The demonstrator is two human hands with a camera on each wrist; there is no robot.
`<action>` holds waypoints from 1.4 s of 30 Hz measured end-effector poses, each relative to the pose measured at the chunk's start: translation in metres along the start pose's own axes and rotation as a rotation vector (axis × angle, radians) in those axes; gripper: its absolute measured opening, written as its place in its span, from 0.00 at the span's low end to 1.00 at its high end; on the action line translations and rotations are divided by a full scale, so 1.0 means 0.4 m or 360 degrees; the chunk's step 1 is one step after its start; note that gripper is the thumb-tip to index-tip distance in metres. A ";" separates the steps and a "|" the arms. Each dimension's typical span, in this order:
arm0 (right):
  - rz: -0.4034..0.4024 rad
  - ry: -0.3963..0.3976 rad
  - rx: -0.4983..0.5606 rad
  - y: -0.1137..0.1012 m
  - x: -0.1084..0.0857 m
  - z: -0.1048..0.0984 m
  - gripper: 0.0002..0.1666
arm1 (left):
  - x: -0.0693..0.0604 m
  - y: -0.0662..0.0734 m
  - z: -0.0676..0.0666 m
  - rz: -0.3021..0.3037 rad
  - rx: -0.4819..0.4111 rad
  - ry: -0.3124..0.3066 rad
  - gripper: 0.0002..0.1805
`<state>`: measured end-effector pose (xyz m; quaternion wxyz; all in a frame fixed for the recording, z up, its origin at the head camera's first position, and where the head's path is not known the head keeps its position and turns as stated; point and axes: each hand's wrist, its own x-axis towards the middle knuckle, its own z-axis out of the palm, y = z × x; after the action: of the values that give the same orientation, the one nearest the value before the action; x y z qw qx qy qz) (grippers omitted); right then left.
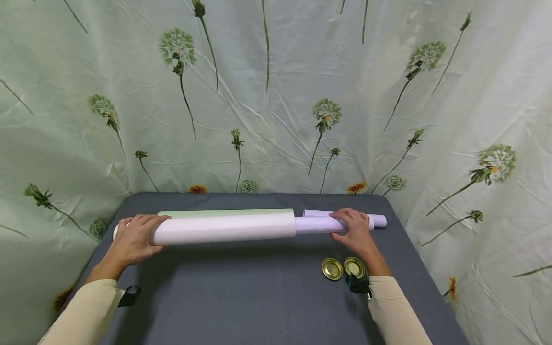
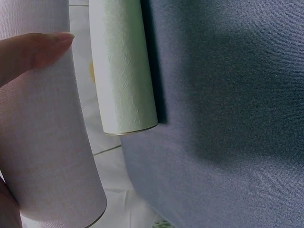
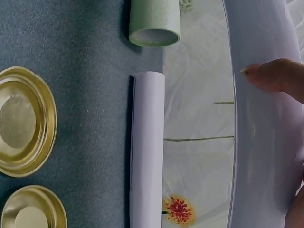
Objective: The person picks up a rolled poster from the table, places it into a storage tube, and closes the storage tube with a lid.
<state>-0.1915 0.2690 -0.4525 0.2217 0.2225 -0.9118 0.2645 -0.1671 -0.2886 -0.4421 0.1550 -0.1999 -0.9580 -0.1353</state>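
Observation:
My left hand point(image 1: 135, 237) grips a white tube point(image 1: 228, 227) near its left end, with the thumb lying across it in the left wrist view. The tube is held level above the table. At its right end a white paper roll point(image 1: 314, 225) meets it, apparently partly inside the opening. My right hand point(image 1: 353, 232) holds this roll, thumb on the near side. Behind them a pale green tube point(image 2: 123, 71) lies on the table; its right end is open in the right wrist view. A second white paper roll point(image 3: 148, 152) lies in line with the green tube.
Two gold round lids point(image 1: 332, 269) lie on the grey cloth-covered table point(image 1: 241, 297), near my right wrist. A floral curtain point(image 1: 276, 96) hangs behind the table's far edge. Dark straps with cameras sit at both wrists.

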 end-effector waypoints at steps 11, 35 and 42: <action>-0.0024 0.0010 -0.0008 -0.031 0.014 0.016 0.32 | 0.004 -0.003 -0.006 0.0003 0.0010 -0.0011 0.38; -0.0075 0.0054 0.0048 -0.058 0.029 0.063 0.30 | 0.006 0.009 0.004 -0.0037 0.0006 -0.0071 0.39; -0.0071 0.0029 0.0022 -0.071 0.038 0.071 0.30 | 0.003 0.007 0.007 -0.0043 0.0011 -0.0071 0.39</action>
<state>-0.1971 0.2265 -0.4553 0.2342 0.2418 -0.9028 0.2676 -0.1675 -0.2847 -0.4435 0.1325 -0.1895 -0.9642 -0.1295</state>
